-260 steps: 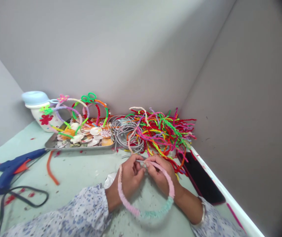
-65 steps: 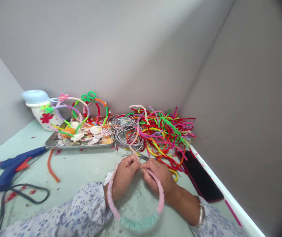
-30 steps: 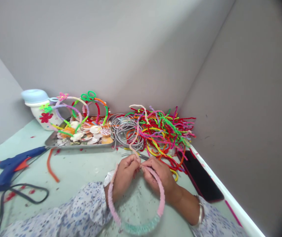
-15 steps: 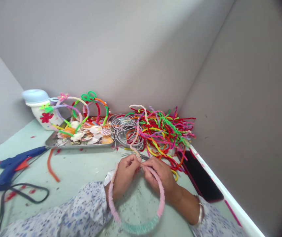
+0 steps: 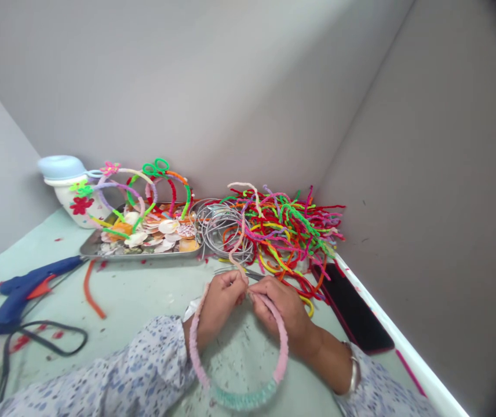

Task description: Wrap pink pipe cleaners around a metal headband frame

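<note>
A ring wrapped in fuzzy pink and teal (image 5: 244, 399) lies between my forearms, its top running up into my fingers. My left hand (image 5: 222, 302) is closed in a pinch on a pale peach pipe cleaner (image 5: 236, 255), which rises in a wavy line toward the pile behind. Close beside it, my right hand (image 5: 281, 310) pinches the upper right part of the pink ring. The fingertips of both hands nearly meet, and the ring's ends there are mostly hidden.
Behind are a metal tray (image 5: 143, 256) of shells with finished rings, a white cup (image 5: 72, 200), coiled wire (image 5: 219, 229) and a pipe cleaner pile (image 5: 291, 226). A blue glue gun (image 5: 17, 295) with its cord lies left, a dark phone (image 5: 354, 310) right.
The ring has shifted very slightly to the left with my hands. Both hands keep the same pinch, and the view has moved a little.
</note>
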The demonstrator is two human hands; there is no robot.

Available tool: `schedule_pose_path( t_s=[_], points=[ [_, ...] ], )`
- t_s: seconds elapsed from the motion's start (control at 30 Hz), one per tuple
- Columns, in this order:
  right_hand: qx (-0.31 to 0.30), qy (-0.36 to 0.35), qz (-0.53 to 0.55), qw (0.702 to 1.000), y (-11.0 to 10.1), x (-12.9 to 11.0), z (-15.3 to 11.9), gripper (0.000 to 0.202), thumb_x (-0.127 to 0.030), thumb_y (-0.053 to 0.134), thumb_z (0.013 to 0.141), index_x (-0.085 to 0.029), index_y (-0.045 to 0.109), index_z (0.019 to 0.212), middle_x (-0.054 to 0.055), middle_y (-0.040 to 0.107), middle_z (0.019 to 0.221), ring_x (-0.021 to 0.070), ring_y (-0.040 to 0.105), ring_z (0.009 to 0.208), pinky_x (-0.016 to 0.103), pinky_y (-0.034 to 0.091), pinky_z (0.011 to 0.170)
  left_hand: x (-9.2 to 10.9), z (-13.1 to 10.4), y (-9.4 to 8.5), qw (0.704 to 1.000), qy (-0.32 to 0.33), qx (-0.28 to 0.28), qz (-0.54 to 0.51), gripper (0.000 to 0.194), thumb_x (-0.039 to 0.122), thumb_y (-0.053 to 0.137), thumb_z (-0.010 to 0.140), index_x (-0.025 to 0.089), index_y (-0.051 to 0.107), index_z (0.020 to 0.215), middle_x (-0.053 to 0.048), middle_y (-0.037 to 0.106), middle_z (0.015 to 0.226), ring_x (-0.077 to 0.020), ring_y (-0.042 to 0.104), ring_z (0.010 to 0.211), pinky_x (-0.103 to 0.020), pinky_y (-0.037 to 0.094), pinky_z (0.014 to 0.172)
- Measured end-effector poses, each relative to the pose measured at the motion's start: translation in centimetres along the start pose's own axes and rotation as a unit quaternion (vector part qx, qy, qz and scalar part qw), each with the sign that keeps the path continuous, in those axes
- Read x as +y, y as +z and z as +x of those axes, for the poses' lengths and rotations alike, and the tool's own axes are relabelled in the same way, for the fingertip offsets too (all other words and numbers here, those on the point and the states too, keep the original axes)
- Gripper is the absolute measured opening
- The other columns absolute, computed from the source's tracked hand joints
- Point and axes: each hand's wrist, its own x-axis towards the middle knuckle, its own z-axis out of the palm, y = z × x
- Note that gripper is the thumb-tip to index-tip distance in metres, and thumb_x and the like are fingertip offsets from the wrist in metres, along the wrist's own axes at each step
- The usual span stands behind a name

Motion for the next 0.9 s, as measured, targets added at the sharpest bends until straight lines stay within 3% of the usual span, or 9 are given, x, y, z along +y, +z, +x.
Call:
schedule_pose_path(
  t_s=[0.2,0.47,0.57,0.7,0.9],
  points=[
    [-0.014,-0.011,-0.011,1.000,-0.1,-0.2,0.0,0.012,-0.013,0.047,0.083,-0.020,0.057,0.085,0.003,0.061,0.071,0.0150,0.059,0.063,0.025,0.047,0.057,0.3,0.2,0.0,1.000,0.008,-0.008,-0.011,0.023,0.024,0.048,0.069,0.018,0.036,0.049,0.006,0.033,0.048,-0.0080,0.029,0.047,-0.022,0.023,0.047],
    [0.012,0.035,0.026,0.999,-0.2,-0.3,0.1,0.012,-0.014,0.048,0.083,-0.020,0.058,0.086,0.004,0.063,0.074,0.0166,0.060,0.069,0.027,0.049,0.063,0.1,-0.4,0.4,0.999,0.041,0.029,0.000,0.028,0.029,0.047,0.080,0.018,0.041,0.055,0.005,0.036,0.051,-0.0094,0.033,0.048,-0.022,0.026,0.048],
    [0.035,0.064,0.039,0.997,-0.3,-0.3,0.3,0.009,-0.016,0.050,0.082,-0.020,0.058,0.083,0.003,0.062,0.071,0.0159,0.060,0.066,0.025,0.048,0.060,0.4,-0.8,0.3,0.995,0.077,0.060,-0.014,0.024,0.034,0.049,0.082,0.018,0.047,0.064,0.005,0.040,0.056,-0.0102,0.037,0.052,-0.022,0.030,0.052],
    [0.036,0.099,0.059,0.993,-0.5,-0.4,0.3,0.008,-0.016,0.052,0.079,-0.020,0.059,0.080,0.002,0.062,0.070,0.0157,0.059,0.064,0.024,0.047,0.057,0.6,-1.1,0.1,0.984,0.152,0.089,-0.010,0.012,0.028,0.050,0.083,0.019,0.052,0.076,0.002,0.050,0.070,-0.0123,0.046,0.065,-0.022,0.036,0.062],
    [0.034,0.134,0.082,0.987,-0.6,-0.5,0.3,0.008,-0.020,0.052,0.081,-0.019,0.061,0.080,0.004,0.064,0.073,0.0166,0.060,0.065,0.026,0.048,0.059,0.2,-1.2,0.2,0.962,0.242,0.090,0.093,0.006,0.021,0.054,0.081,0.018,0.059,0.079,-0.002,0.056,0.080,-0.0147,0.050,0.073,-0.024,0.039,0.065]
  ],
)
